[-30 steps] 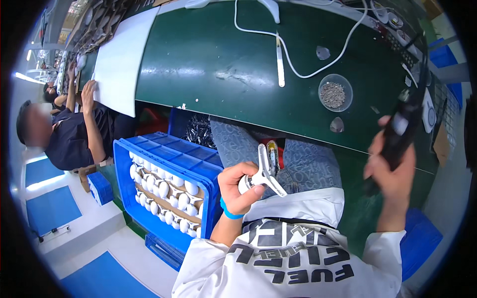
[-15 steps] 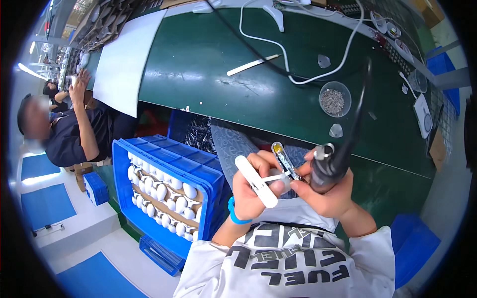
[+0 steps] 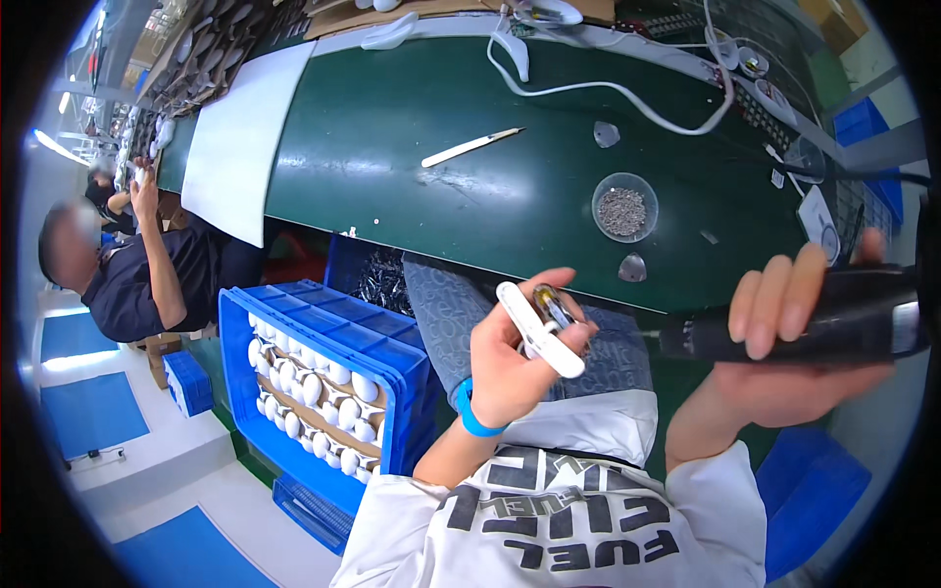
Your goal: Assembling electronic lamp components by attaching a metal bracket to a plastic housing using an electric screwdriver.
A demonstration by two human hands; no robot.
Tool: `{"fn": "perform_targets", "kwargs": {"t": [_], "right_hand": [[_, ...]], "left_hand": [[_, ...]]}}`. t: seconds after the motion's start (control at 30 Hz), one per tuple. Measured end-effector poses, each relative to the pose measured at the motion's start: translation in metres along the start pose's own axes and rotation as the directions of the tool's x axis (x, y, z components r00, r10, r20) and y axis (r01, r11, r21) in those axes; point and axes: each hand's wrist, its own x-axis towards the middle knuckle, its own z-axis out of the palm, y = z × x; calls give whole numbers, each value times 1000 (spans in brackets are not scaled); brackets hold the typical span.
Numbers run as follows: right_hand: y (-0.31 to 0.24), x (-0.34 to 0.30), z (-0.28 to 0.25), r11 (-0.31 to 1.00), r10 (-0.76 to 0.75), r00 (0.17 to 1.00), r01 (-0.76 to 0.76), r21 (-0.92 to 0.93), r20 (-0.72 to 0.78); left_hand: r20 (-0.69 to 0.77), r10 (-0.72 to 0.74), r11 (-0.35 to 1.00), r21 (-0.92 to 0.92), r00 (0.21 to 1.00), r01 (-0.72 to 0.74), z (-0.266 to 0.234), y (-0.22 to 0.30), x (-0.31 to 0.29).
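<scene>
While left fingers (image 3: 557, 277) grip housing (image 3: 530, 320), right (image 3: 773, 302) wrap screwdriver (image 3: 855, 304).

The table (image 3: 392, 127) is green. To its left: pale floor (image 3: 235, 482) with blue rectangular patches (image 3: 196, 549) and a lit tube lamp (image 3: 63, 149).

Green bench (image 3: 372, 186): pen-like white tool (image 3: 470, 148) lies flat; white cable (image 3: 686, 131) curves rightward. White sheet (image 3: 240, 142) left, co-worker (image 3: 137, 284) beside.
</scene>
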Motion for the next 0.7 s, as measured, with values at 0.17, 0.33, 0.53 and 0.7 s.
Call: {"fn": "perform_targets", "kwargs": {"t": [0.17, 0.33, 0.53, 0.7], "right_hand": [[-1, 8, 2, 981, -165, 953, 133, 139, 253], [2, 4, 3, 978, -144, 954, 97, 182, 263], [5, 5, 9, 985, -119, 951, 77, 154, 284], [3, 4, -1, 989, -106, 952, 72, 128, 288]], "left_hand": [[93, -13, 986, 165, 996, -3, 15, 2, -7], [135, -31, 978, 211, 990, 2, 14, 3, -10], [127, 0, 988, 155, 992, -20, 14, -1, -12], [101, -55, 991, 124, 993, 42, 15, 0, -11]]}}
